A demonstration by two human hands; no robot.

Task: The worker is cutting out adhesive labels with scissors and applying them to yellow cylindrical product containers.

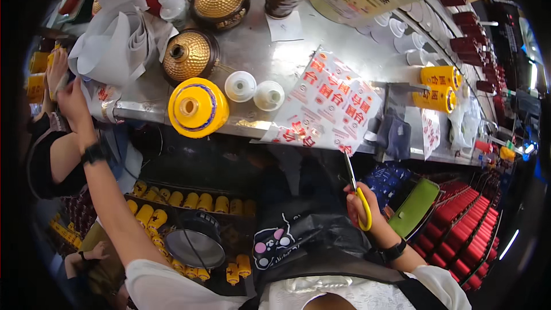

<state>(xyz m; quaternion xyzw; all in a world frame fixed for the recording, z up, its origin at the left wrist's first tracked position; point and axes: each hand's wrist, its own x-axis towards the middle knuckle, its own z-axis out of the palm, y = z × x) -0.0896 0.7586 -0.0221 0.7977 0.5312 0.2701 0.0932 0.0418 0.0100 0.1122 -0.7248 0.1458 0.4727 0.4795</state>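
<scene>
Locate the printed sheet (330,103) on the bench (247,46), right of centre at the near edge. Regard as laid out and unfolded; see no completed cut. Judge any cutting as barely begun at most — hence almost all left to do. Note scissors (350,171) in the right hand (373,200), with tips just beside or touching the sheet's near edge; fingers clamped on the handles. Find the left hand (73,103) at the left, well apart from the sheet; fingers too unclear to judge as apart or together.

Count as follows: one pair of scissors; one main printed sheet, possibly layered; one yellow jar (198,117); two gold-domed jars (192,54); two white cups (268,96) — near the yellow jar; two yellow containers (434,99) to the right.
</scene>
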